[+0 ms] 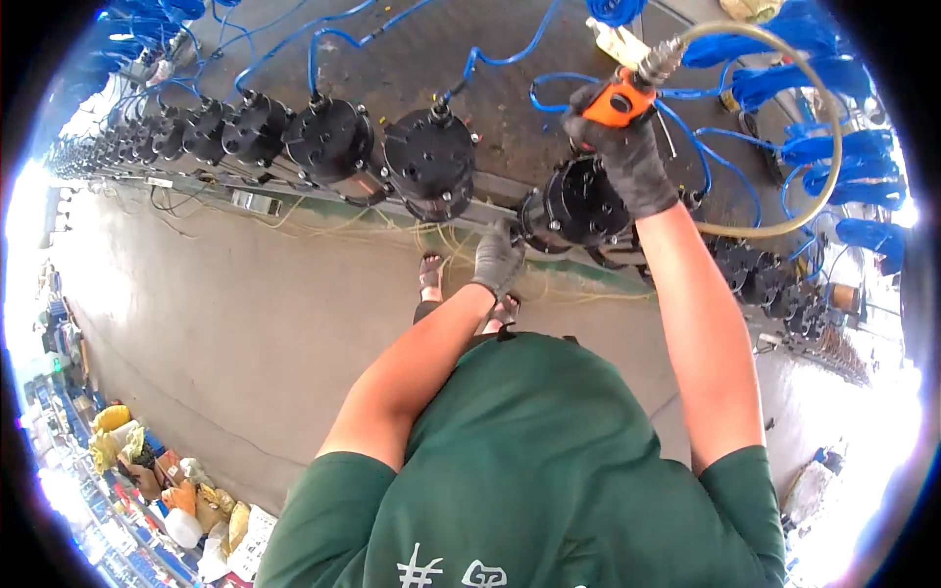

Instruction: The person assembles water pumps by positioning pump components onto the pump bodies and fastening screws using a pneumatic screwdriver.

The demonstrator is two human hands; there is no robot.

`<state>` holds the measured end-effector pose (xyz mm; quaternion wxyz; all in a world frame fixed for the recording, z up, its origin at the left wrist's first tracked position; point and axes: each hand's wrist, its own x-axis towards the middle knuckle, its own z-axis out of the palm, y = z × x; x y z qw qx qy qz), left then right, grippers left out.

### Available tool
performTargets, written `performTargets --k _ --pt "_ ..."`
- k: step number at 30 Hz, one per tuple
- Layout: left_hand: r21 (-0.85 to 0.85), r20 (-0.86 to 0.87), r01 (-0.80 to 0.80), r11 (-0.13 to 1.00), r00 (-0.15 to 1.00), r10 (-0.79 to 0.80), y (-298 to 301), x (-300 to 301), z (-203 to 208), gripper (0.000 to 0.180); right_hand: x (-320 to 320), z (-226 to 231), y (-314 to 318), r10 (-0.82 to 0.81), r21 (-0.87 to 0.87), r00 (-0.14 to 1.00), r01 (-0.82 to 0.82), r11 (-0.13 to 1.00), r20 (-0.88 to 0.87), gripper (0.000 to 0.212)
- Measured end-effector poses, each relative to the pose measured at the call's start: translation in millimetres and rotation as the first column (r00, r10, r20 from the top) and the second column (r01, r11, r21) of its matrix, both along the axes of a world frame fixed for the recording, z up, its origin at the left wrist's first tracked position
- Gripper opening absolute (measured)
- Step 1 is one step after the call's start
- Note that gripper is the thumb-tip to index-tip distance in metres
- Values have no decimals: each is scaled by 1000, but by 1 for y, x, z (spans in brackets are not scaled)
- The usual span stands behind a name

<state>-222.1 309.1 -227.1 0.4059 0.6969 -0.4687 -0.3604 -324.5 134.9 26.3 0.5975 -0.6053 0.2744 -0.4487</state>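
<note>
My right hand (635, 162), in a dark grey glove, is wrapped round an orange air driver (616, 102). A metal coupling (661, 61) joins the tool to a yellowish air hose (839, 127). The tool is above a black cylindrical housing (580, 204) with bolts round its rim; the tool's tip is hidden. My left hand (498, 260), in a grey glove, is closed at the near left side of the same housing, its fingertips partly hidden there. To the left stands another black housing (428, 162), apart from this one, with a blue cable from its top.
A long row of similar black housings (328, 137) runs along the bench edge (480, 211) to both sides. Blue cable coils (843, 147) lie at the right and far left. Thin pale tubes (431, 233) hang below the edge. Bags and boxes (186, 500) are piled at lower left.
</note>
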Motion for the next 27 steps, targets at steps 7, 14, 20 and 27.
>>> performTargets --k 7,14,20,27 --pt "78 150 -30 996 989 18 -7 -16 15 30 -5 1 1 -6 -56 997 2 998 -72 31" --pt "8 197 -58 998 979 56 -3 -23 13 24 -9 -7 -10 79 -88 995 -84 993 -54 35" --pt "127 174 -72 989 984 49 -7 -25 14 26 -11 3 -1 50 -83 990 -61 995 -129 34" --pt "62 295 -51 997 955 31 -5 -24 11 27 -13 -2 -14 77 -45 968 -90 995 -238 35"
